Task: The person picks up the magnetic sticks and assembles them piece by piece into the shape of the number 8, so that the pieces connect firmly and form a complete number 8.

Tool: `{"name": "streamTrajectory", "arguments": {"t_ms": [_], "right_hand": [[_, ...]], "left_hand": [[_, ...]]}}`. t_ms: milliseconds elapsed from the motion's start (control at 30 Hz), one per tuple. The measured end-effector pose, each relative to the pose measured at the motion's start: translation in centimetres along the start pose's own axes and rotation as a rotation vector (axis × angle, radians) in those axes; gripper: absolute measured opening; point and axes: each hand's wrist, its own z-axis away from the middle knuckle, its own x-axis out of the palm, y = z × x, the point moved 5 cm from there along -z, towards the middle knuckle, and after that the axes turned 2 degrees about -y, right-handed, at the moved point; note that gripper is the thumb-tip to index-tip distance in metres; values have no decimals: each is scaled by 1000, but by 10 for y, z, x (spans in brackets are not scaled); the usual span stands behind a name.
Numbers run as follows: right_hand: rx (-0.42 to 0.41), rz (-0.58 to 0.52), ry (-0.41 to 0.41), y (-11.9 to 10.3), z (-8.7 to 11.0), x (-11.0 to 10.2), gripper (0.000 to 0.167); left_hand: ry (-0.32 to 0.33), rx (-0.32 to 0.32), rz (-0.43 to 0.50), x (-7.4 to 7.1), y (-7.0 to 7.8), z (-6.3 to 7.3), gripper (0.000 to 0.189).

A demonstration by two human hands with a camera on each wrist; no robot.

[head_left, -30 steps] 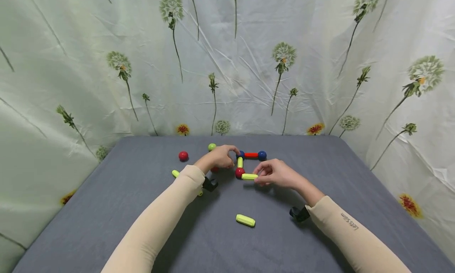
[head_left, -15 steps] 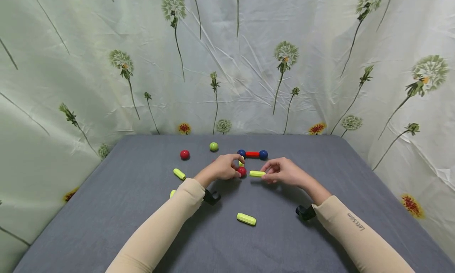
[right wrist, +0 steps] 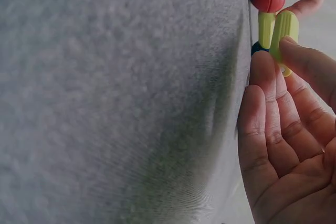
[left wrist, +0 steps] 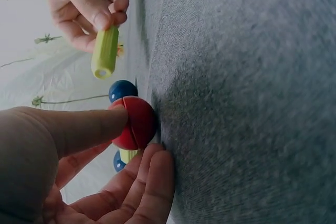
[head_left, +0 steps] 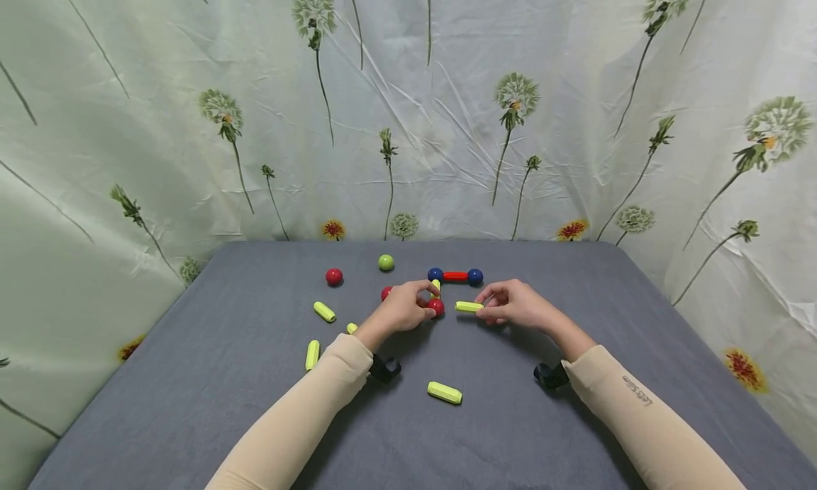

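In the head view my left hand (head_left: 403, 307) pinches a glossy red ball (head_left: 437, 307); the left wrist view shows the thumb on it and the fingers at its other side. A yellow-green rod (head_left: 435, 288) runs from this ball to a blue ball (head_left: 435, 274). From there a red rod (head_left: 455, 276) leads to a second blue ball (head_left: 475, 276). My right hand (head_left: 515, 305) holds a loose yellow-green rod (left wrist: 106, 51) between thumb and fingers. That rod's free end points at the red ball, with a gap between them.
Further left lie a red ball (head_left: 334, 276), a green ball (head_left: 386, 262) and another red ball (head_left: 386, 292), partly hidden by the left hand. Several yellow-green rods lie on the grey cloth, one nearer the front (head_left: 444, 393). A flowered curtain (head_left: 408, 121) hangs behind.
The right hand's rod has come away from the red ball, moving right. My left hand has shifted from beside the blue ball to the red ball and pinches it.
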Motion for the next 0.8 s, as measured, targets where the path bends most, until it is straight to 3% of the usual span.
{"name": "streamTrajectory", "arguments": {"t_ms": [267, 800], "right_hand": [[6, 26, -1, 3, -9, 4, 25], [0, 72, -8, -2, -22, 8, 23]], "left_hand": [[38, 13, -25, 2, 0, 1, 25], [35, 8, -28, 2, 2, 2, 23]]}}
